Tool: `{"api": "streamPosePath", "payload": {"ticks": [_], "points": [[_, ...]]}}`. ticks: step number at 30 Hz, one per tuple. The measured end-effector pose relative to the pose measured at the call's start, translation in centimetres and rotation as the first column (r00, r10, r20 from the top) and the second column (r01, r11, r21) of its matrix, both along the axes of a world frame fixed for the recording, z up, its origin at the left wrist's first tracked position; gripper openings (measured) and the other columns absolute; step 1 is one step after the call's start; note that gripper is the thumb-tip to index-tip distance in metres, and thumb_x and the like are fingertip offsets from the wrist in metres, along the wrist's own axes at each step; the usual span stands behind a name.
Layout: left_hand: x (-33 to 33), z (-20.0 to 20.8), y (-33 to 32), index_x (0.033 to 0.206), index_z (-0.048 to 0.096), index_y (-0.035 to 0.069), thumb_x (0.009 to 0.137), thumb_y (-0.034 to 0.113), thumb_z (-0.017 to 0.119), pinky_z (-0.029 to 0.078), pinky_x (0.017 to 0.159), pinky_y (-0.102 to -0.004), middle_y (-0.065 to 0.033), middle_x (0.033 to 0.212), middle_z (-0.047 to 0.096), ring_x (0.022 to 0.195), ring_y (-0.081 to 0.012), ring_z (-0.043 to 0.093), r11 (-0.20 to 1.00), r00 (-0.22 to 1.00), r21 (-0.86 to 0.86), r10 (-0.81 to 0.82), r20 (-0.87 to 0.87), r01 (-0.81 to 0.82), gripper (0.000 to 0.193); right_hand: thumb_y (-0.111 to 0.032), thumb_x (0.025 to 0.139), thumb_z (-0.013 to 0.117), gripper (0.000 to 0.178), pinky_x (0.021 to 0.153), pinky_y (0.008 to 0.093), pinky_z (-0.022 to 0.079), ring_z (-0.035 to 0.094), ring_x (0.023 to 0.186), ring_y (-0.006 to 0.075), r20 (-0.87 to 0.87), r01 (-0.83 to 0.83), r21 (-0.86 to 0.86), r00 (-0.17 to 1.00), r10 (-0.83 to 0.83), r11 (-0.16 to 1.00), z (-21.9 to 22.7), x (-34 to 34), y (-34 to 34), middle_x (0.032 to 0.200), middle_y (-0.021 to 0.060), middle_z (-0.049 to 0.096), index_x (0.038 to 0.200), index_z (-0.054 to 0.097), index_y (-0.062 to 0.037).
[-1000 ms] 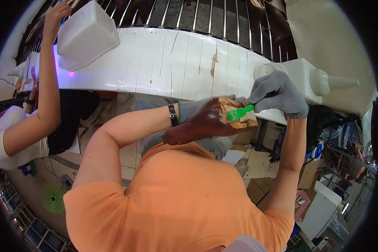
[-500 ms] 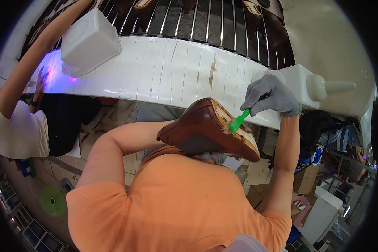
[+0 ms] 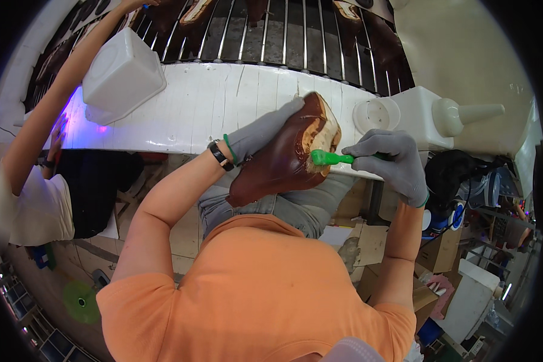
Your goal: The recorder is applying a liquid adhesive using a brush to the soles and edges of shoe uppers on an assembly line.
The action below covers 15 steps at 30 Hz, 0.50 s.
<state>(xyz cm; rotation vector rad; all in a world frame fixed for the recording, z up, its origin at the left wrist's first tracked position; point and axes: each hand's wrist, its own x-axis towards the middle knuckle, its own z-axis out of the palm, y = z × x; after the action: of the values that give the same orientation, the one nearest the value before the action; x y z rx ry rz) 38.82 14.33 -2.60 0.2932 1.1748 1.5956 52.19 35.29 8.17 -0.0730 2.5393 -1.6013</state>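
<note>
My left hand, in a grey glove, grips a brown leather boot along its far left side. The boot is tilted above my lap, its pale, unfinished underside turned to the right. In my gloved right hand, fingers pinched together, is a small brush with a green handle. Its bristles touch the boot's underside near the brown edge. A round white dish stands on the bench just beyond my right hand.
Beyond the white bench runs a rack of metal rollers carrying more brown boots. A white plastic container stands at left, a white jug with a spout at right. A co-worker's arm reaches across at the left.
The boot has turned and swung up toward the bench, bringing my left hand into view. My right hand and brush have shifted; the brush now lies more level. The co-worker's arm has moved too.
</note>
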Motion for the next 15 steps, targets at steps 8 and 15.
{"api": "streamPosePath", "payload": {"ticks": [8, 15], "points": [[-2.1, 0.4, -0.6, 0.13, 0.055, -0.005, 0.101, 0.053, 0.041, 0.047, 0.094, -0.0286, -0.0148, 0.121, 0.063, 0.105, -0.0151, 0.06, 0.973, 0.982, -0.175, 0.132, -0.133, -0.154, 0.066, -0.007, 0.078, 0.076, 0.019, 0.062, 0.024, 0.042, 0.055, 0.067, 0.0066, -0.029, 0.128, 0.086, 0.992, -0.126, 0.988, -0.3, 1.2, -1.2, 0.077, 0.0051, 0.068, 0.096, 0.076, -0.0017], [-2.5, 1.0, -1.4, 0.127, 0.055, -0.007, 0.104, 0.045, 0.041, 0.043, 0.096, -0.0286, -0.0113, 0.116, 0.064, 0.105, -0.0147, 0.057, 0.93, 0.84, -0.024, 0.319, -0.439, -0.366, 0.059, -0.014, 0.082, 0.074, 0.018, 0.06, 0.0236, 0.041, 0.054, 0.066, 0.0061, -0.01, 0.279, 0.117, 0.96, -0.28, 0.953, -1.9, 0.7, -1.9, 0.074, 0.0043, 0.069, 0.095, 0.076, -0.0017]]}}
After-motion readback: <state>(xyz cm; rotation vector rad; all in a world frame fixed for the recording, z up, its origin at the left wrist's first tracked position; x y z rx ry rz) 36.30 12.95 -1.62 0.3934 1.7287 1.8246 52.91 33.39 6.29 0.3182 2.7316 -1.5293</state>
